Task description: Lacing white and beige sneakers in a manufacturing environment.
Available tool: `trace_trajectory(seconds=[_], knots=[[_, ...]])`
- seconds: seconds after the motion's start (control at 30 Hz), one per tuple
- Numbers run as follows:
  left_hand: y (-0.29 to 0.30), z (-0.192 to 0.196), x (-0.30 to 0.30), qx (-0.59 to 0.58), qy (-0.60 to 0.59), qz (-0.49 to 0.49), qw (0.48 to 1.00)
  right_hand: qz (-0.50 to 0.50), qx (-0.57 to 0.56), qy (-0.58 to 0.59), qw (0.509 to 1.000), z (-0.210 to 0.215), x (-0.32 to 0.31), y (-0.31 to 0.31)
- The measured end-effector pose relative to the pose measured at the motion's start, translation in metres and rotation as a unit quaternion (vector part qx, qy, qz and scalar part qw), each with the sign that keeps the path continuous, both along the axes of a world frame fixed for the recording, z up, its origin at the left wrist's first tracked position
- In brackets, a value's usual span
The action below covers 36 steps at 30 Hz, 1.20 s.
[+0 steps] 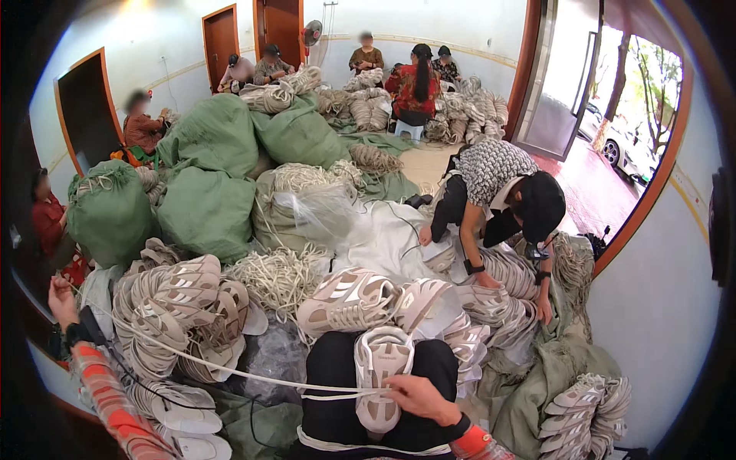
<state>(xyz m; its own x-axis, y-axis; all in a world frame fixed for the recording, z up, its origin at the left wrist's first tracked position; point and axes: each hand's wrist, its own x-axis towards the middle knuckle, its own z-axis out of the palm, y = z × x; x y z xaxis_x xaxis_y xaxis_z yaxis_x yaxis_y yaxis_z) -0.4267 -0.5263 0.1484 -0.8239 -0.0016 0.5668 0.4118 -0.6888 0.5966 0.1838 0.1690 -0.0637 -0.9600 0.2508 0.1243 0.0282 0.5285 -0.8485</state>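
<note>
A beige and white shoe upper [382, 354] rests upright on my lap, between my dark-trousered knees. My right hand [422, 399] is closed at its lacing area, fingertips pinching the cream shoelace [230, 372]. From there the lace runs taut across the view to the far left. At its other end my left hand [63, 301] is raised and closed around the lace. Another length of lace lies across my thighs. Beside my right knee sit more shoe uppers [349, 300]; a stacked heap of them [172, 307] stands left, beneath the stretched lace.
A tangle of cream laces [277, 277] lies ahead. Large green sacks [207, 138] are piled behind it. To the right, a co-worker [498, 192] bends over bundled uppers. More uppers [586, 414] stand at lower right on green cloth [529, 399]. Several people sit farther back.
</note>
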Motion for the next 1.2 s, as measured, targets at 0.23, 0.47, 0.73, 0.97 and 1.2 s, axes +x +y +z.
trace_trajectory(seconds=[0.23, 0.47, 0.73, 0.97, 1.2], knots=[[0.109, -0.042, 0.024, 0.045, -0.309, 0.027, 0.950, 0.086, 0.158, -0.025, 0.983, -0.020, -0.040, -0.057], [0.354, -0.118, 0.208, -0.453, -0.123, -0.081, 0.879, 0.358, 0.081, -0.010, 0.930, -0.014, -0.042, -0.126], [0.513, -0.221, 0.437, -0.554, -0.106, -0.307, 0.767, -0.151, 0.016, -0.102, 0.983, 0.001, -0.020, -0.044], [0.528, -0.228, 0.460, -0.647, 0.074, -0.138, 0.746, -0.103, -0.019, -0.111, 0.988, 0.001, -0.019, -0.038], [0.539, -0.234, 0.461, -0.605, 0.227, -0.020, 0.763, -0.085, -0.258, -0.170, 0.947, 0.014, -0.027, -0.027]])
